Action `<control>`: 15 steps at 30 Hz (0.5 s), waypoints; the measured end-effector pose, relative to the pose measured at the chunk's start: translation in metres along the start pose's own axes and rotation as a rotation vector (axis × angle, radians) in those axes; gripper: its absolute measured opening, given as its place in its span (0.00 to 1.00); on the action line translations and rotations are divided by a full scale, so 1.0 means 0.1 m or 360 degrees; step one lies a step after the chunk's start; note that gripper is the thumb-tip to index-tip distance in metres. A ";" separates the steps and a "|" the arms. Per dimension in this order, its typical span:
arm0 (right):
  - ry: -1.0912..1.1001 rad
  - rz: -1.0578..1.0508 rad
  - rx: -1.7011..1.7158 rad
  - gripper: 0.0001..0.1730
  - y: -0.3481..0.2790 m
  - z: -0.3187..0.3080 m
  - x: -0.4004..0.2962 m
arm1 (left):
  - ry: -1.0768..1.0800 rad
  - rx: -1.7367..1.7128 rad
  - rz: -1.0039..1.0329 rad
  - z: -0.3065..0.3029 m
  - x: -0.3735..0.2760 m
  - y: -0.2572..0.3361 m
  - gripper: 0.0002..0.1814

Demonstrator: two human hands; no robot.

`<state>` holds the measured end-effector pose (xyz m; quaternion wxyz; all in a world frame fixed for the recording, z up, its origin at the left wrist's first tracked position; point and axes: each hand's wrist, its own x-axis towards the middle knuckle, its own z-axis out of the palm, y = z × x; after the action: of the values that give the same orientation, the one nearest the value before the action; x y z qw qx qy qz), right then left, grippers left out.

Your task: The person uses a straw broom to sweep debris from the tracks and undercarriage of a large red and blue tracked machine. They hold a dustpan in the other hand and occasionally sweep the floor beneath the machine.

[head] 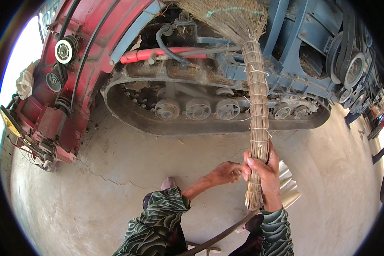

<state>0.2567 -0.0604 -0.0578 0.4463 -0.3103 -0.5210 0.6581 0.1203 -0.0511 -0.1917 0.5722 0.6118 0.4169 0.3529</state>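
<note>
My right hand (267, 169) grips a straw broom (257, 92) near the butt of its bound handle. The broom stands out in front of me, its bristles fanned at the top of the view and crossed by a green cord. Thin ties wrap the handle at intervals, with loose ends sticking out. My left hand (227, 172), fingers curled, is just left of the handle, close to the right hand's fingertips. Whether it pinches anything is hidden. Behind my right wrist shows a ridged metal sheet (288, 185). A curved wooden stick (224, 233) runs below the broom's butt.
Ahead stands a tracked harvester with a rubber track (166, 128), road wheels (198, 109), a blue frame (240, 72) and a red hydraulic cylinder (160, 54). Its red header (89, 38) with belts and pulleys is left. Larger pulleys (353, 70) are right. The concrete floor (115, 160) is cracked.
</note>
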 end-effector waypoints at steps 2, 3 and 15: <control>-0.0032 -0.0053 -0.0083 0.31 0.02 0.01 0.00 | 0.0000 0.0092 -0.0041 -0.01 0.00 -0.03 0.08; -0.0031 -0.0028 -0.0013 0.31 0.03 0.00 0.01 | -0.0006 0.0142 -0.0060 -0.01 0.01 0.00 0.08; -0.0051 0.0281 0.0251 0.21 0.19 -0.11 0.15 | 0.0031 0.0154 -0.0145 0.03 0.02 -0.08 0.05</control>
<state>0.2555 -0.0432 -0.0786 0.4012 -0.3082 -0.4452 0.7387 0.1231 -0.0500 -0.1995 0.5533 0.6157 0.4664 0.3117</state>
